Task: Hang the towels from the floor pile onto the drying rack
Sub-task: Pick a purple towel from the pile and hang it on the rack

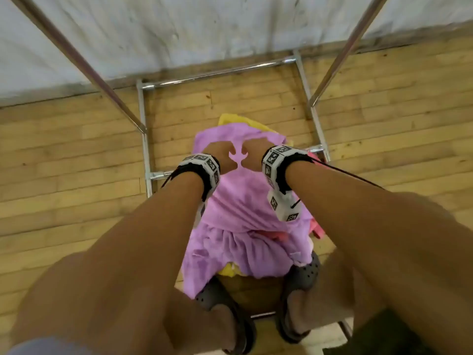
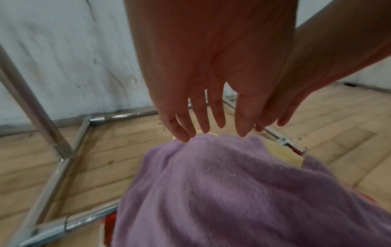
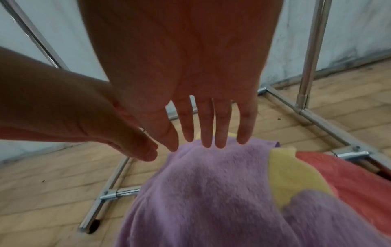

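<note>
A purple towel (image 1: 240, 206) lies on top of the floor pile, inside the drying rack's base frame (image 1: 217, 71). My left hand (image 1: 220, 155) and right hand (image 1: 252, 152) hover side by side over its far end. In the left wrist view the left hand (image 2: 201, 117) has straight fingers, with tips touching the purple towel's (image 2: 222, 192) far edge. Seen from the right wrist, the right hand (image 3: 206, 130) is just as flat, its fingertips at the same edge of the towel (image 3: 201, 192). Neither hand holds anything.
A yellow towel (image 1: 245, 121) and a pink-red towel (image 1: 317, 229) show under the purple one. Two slanted chrome uprights (image 1: 76, 60) (image 1: 343, 55) rise on either side. My feet in grey clogs (image 1: 304, 272) stand at the pile's near end on wood flooring, with a white wall behind.
</note>
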`<state>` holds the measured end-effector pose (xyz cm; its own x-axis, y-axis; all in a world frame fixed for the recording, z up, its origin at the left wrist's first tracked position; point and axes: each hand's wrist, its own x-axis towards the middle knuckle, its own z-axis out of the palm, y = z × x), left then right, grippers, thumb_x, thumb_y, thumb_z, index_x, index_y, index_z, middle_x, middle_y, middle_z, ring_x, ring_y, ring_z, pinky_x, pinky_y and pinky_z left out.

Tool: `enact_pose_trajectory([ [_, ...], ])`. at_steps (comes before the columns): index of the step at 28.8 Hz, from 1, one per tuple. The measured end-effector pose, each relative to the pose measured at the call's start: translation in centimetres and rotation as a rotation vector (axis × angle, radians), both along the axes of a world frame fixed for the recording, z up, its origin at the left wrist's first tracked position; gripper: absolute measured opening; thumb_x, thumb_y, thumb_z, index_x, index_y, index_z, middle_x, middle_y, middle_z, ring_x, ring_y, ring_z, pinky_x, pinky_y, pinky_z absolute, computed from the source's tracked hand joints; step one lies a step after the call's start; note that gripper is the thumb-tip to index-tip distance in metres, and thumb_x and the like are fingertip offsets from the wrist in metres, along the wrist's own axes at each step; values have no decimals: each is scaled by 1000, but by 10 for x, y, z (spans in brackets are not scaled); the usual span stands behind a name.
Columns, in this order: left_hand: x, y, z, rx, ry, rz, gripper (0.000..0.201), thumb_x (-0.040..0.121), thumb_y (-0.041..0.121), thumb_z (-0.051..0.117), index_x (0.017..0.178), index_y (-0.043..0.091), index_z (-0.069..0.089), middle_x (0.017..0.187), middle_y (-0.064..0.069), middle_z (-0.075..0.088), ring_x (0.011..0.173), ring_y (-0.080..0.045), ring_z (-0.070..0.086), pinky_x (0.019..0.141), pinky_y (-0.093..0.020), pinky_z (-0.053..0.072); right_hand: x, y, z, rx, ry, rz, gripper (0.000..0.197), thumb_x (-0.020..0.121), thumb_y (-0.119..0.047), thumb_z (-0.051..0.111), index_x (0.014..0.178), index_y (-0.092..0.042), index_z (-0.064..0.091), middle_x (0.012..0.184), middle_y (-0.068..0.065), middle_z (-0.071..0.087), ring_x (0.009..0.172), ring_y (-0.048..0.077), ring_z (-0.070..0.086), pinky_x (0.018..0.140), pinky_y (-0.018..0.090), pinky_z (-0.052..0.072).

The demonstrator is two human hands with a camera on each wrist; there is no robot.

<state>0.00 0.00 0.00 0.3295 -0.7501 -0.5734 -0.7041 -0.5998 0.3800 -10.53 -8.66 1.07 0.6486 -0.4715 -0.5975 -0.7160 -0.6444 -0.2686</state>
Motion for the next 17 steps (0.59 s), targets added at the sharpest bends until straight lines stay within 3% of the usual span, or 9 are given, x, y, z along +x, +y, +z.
enact_pose_trajectory([
  [1,-2,1,-6,45,11,-3,48,90,22,65,136,16,53,140,-4,53,127,-23,51,100,-31,41,-1,1,-8,14,44,6,35,96,-24,54,127,-10,57,118,8,61,117,29,58,91,36,46],
  [5,-13,7,-38,96,31,12,55,86,18,68,138,19,50,142,-8,51,129,-26,49,101,-33,41,-9,5,-38,73,132,-22,40,96,-27,56,133,-10,52,133,10,57,121,30,56,94,34,46],
  [10,-25,13,-64,143,19,-32,57,81,14,71,135,22,54,134,-11,55,118,-31,56,93,-36,47,-17,15,-57,125,114,-73,40,87,-47,50,104,-13,62,117,14,65,107,33,62,91,37,50],
  [13,-28,15,-70,120,-14,-17,38,83,9,66,120,20,63,124,-10,62,112,-30,60,88,-34,47,-18,23,-59,135,92,-58,29,93,-25,56,118,-12,61,125,13,62,116,32,59,95,36,49],
  [17,-27,16,-64,64,5,83,29,85,3,55,106,19,69,114,-10,69,108,-31,61,92,-37,50,-21,27,-59,137,3,-63,30,94,-16,53,122,-11,62,126,13,62,118,33,58,97,35,46],
])
